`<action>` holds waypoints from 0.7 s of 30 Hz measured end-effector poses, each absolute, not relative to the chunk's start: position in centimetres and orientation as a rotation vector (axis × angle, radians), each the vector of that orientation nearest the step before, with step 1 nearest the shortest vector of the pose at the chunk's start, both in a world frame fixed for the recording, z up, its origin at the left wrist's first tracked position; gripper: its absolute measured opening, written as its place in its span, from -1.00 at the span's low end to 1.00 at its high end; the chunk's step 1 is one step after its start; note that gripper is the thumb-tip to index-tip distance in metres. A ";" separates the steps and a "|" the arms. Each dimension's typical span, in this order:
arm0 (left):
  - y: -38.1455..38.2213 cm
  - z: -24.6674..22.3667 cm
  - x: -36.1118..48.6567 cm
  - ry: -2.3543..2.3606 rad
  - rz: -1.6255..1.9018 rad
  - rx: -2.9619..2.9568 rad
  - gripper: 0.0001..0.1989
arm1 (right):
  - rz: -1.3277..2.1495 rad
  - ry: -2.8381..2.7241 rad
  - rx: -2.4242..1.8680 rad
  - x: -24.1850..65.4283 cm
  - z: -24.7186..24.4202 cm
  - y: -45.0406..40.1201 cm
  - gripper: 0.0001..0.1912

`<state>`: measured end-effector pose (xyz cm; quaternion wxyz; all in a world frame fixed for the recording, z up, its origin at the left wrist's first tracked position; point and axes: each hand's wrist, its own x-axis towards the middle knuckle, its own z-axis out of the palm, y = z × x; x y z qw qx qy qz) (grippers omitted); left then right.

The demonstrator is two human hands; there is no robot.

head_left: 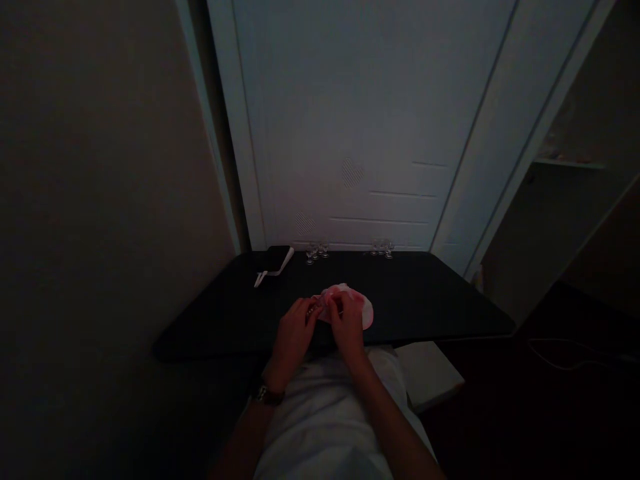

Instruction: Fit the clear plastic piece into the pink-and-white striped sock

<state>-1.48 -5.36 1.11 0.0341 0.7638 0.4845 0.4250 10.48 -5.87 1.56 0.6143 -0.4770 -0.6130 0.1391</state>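
Observation:
A small pink-and-white piece, soft and cloth-like (367,315), lies at the near middle of the dark table. Its exact kind is hard to make out in the dim light. My left hand (296,328) pinches its left end, fingers closed together. On the upper middle of the same piece, my right hand (348,328) has its thumb and fingertips pressed together. The two hands are close together, with a narrow gap between them. My fingers cover part of the piece, and a wide pink-and-white end shows to the right of my right hand.
The black table (425,293) meets a white panel (360,120) at its back. Small clear glass-like pieces stand there in a left group (316,251) and a right group (382,248). A black-and-white object (278,260) sits at back left. Below the table's front edge is a pale flat surface (429,375).

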 end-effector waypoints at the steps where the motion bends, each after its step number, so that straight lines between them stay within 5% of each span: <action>1: -5.4 1.1 -1.4 1.489 1.311 2.348 -0.78 | 0.323 -1.409 -1.096 10.5 1.6 -5.9 -0.83; 21: -5.5 1.3 -1.0 1.529 1.289 2.346 -0.75 | 0.333 -1.416 -1.072 10.8 1.8 -6.1 -0.83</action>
